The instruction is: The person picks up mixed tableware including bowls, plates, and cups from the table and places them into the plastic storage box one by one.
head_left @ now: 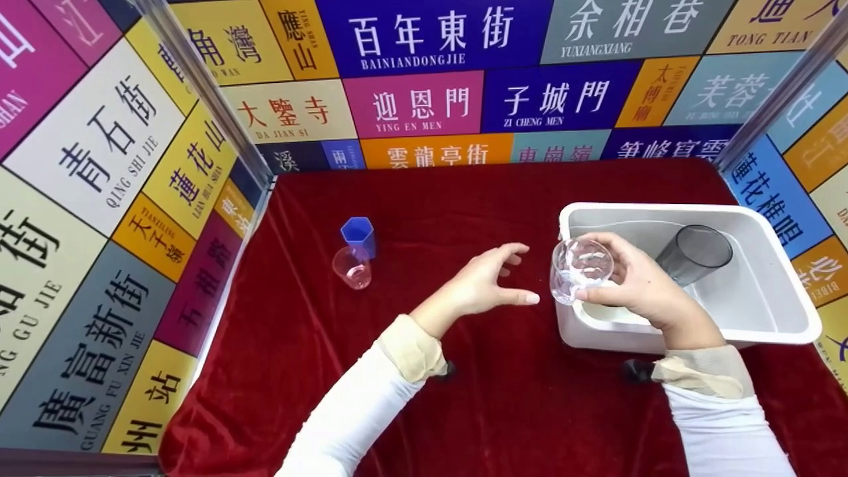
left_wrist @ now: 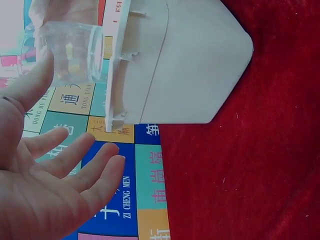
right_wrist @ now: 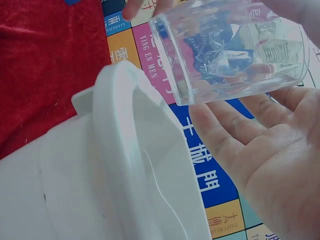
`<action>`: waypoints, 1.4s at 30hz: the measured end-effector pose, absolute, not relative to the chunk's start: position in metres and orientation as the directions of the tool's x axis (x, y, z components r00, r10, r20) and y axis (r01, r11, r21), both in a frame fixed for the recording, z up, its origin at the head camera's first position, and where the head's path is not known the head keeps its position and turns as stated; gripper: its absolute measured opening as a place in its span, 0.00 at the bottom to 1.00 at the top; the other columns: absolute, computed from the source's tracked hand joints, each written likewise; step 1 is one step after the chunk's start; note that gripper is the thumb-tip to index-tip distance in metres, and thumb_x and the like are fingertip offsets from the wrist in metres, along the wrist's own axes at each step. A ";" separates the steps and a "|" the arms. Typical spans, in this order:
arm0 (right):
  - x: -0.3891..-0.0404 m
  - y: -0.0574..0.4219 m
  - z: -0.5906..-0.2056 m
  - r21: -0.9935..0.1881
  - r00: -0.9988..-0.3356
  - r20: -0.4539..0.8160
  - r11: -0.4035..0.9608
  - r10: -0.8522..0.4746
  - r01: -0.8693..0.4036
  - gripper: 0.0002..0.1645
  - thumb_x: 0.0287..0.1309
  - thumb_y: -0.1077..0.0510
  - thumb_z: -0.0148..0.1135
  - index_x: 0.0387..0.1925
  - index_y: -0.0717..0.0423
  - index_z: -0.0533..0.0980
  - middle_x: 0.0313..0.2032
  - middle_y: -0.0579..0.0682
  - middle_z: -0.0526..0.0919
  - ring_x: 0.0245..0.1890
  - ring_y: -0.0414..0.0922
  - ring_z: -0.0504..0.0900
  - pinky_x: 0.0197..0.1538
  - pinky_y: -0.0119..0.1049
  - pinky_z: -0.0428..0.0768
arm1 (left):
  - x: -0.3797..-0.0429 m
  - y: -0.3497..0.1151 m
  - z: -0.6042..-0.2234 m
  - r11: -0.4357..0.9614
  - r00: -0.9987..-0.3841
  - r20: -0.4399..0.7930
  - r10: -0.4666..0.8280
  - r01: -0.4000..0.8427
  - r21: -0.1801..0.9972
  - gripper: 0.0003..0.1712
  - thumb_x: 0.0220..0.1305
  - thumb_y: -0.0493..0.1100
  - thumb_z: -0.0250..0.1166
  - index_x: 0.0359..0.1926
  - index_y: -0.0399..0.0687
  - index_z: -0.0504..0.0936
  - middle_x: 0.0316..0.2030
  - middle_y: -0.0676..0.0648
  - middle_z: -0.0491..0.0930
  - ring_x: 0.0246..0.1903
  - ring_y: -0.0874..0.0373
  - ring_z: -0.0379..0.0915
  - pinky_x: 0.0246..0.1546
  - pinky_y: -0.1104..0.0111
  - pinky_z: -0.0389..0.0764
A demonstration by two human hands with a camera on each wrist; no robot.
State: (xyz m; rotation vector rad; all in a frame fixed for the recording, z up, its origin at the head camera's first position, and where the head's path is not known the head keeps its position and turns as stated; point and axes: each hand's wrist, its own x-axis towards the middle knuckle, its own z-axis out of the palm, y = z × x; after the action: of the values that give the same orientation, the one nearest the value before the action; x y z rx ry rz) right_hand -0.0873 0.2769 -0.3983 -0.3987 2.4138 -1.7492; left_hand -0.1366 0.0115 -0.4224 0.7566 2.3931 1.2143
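My right hand grips a clear cup over the left edge of a white plastic basin. In the right wrist view the cup is transparent with a thick rim, and fingers curl around its side. My left hand is held to the left of the cup, apart from it, thumb and fingers spread. From the left wrist view, the left hand shows an empty palm, with the cup beyond its thumb. A dark grey translucent cup lies tilted inside the basin.
On the left of the red velvet cloth stand a blue hexagonal cup and a small clear cup, close together. Panels with coloured street-name signs rise at the back and both sides.
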 end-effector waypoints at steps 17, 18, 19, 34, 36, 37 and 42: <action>-0.086 0.291 -0.391 -0.960 -0.960 0.053 0.250 -0.274 -0.124 0.50 0.50 0.74 0.71 0.74 0.59 0.61 0.59 0.52 0.76 0.51 0.37 0.82 0.50 0.24 0.82 | -0.139 -0.003 -0.434 0.486 -0.817 -0.063 0.573 0.277 0.829 0.27 0.66 0.48 0.70 0.63 0.51 0.76 0.55 0.47 0.81 0.53 0.54 0.79 0.58 0.64 0.80; -0.086 0.292 -0.391 -0.963 -0.960 0.059 0.236 -0.272 -0.127 0.50 0.50 0.75 0.71 0.73 0.61 0.61 0.59 0.52 0.76 0.51 0.36 0.82 0.50 0.24 0.82 | -0.139 -0.004 -0.434 0.486 -0.819 -0.063 0.570 0.274 0.830 0.26 0.66 0.48 0.69 0.63 0.51 0.76 0.55 0.47 0.81 0.52 0.54 0.80 0.58 0.64 0.80; -0.086 0.293 -0.391 -0.966 -0.960 0.067 0.222 -0.270 -0.130 0.49 0.50 0.75 0.71 0.73 0.62 0.60 0.59 0.52 0.76 0.50 0.37 0.83 0.50 0.24 0.82 | -0.139 -0.005 -0.435 0.483 -0.822 -0.061 0.567 0.271 0.833 0.26 0.66 0.48 0.70 0.63 0.51 0.76 0.55 0.47 0.81 0.52 0.54 0.80 0.58 0.63 0.80; -0.085 0.307 -0.392 -0.965 -0.969 0.085 0.222 -0.230 -0.138 0.47 0.51 0.76 0.70 0.72 0.61 0.63 0.57 0.49 0.78 0.52 0.37 0.83 0.50 0.24 0.83 | -0.138 -0.021 -0.441 0.466 -0.856 -0.061 0.513 0.218 0.858 0.25 0.65 0.47 0.70 0.62 0.51 0.76 0.51 0.47 0.83 0.49 0.55 0.81 0.54 0.66 0.82; -0.084 0.309 -0.391 -0.964 -0.972 0.077 0.233 -0.222 -0.129 0.47 0.52 0.76 0.70 0.72 0.60 0.62 0.57 0.48 0.78 0.53 0.37 0.83 0.50 0.24 0.82 | -0.139 -0.023 -0.443 0.460 -0.859 -0.061 0.508 0.211 0.862 0.25 0.65 0.47 0.70 0.61 0.51 0.76 0.50 0.48 0.83 0.48 0.55 0.81 0.52 0.66 0.82; -0.083 0.310 -0.392 -0.963 -0.973 0.072 0.237 -0.218 -0.125 0.47 0.52 0.75 0.70 0.72 0.60 0.62 0.57 0.48 0.78 0.53 0.37 0.83 0.50 0.24 0.82 | -0.139 -0.024 -0.444 0.456 -0.861 -0.059 0.505 0.208 0.865 0.25 0.66 0.47 0.70 0.61 0.51 0.76 0.50 0.48 0.83 0.48 0.55 0.82 0.52 0.67 0.82; -0.081 0.316 -0.392 -0.960 -0.979 0.054 0.260 -0.194 -0.105 0.47 0.53 0.74 0.71 0.73 0.57 0.63 0.57 0.45 0.78 0.52 0.37 0.83 0.50 0.22 0.81 | -0.139 -0.027 -0.446 0.437 -0.871 -0.052 0.489 0.193 0.878 0.24 0.66 0.47 0.69 0.61 0.52 0.77 0.49 0.48 0.84 0.48 0.56 0.82 0.50 0.69 0.82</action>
State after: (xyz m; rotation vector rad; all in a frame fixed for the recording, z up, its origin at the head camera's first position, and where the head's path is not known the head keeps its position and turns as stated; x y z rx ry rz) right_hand -0.0812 0.3155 -0.3915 -0.2895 2.4337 -1.8439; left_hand -0.1390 -0.0273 -0.4465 0.5864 2.3954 1.4054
